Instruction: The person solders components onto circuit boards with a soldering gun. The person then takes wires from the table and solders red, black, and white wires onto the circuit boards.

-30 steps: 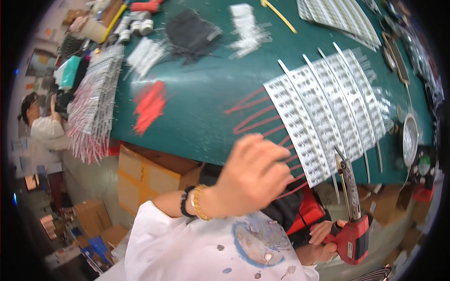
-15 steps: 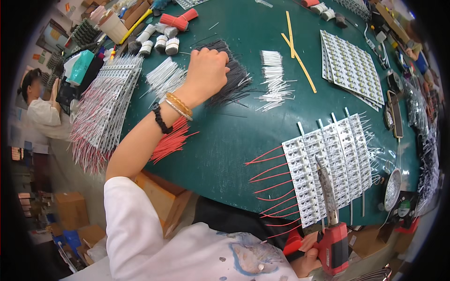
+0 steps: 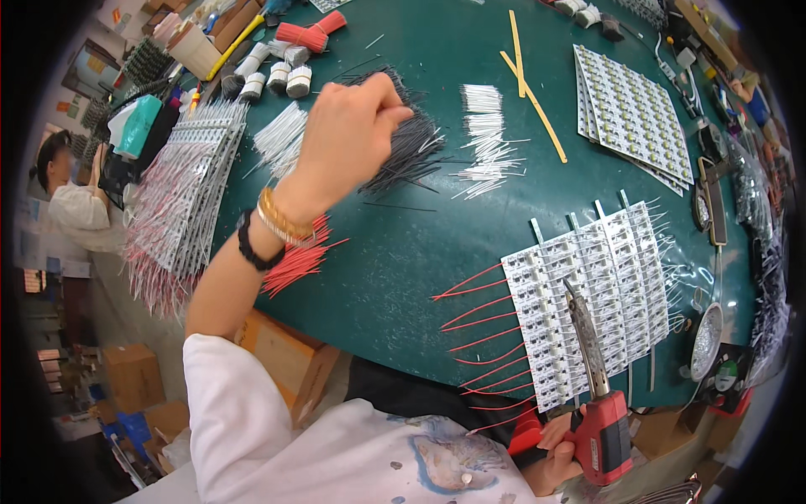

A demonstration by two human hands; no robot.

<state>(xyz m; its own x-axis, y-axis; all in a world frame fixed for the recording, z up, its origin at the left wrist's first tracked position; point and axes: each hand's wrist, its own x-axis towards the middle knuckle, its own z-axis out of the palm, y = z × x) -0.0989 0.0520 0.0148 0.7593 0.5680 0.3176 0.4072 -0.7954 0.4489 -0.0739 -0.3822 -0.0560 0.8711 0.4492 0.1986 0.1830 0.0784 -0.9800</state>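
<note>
"How far along?"
"Red wires (image 3: 478, 316) line the nine o'clock edge of my board (image 3: 579, 312), at four; black wires (image 3: 413, 149) lie loose at twelve."
"Fingers?"
"Left hand (image 3: 346, 130) above those, closure unclear; right hand (image 3: 556, 454) clamped on the iron (image 3: 604, 433)."

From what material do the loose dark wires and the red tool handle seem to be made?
Loose dark wires: probably matte plastic-coated, judging by even, dull colour; core unclear. Red tool handle: likely moulded plastic with low sheen, suggested by its rounded, uniformly coloured shell.
</note>
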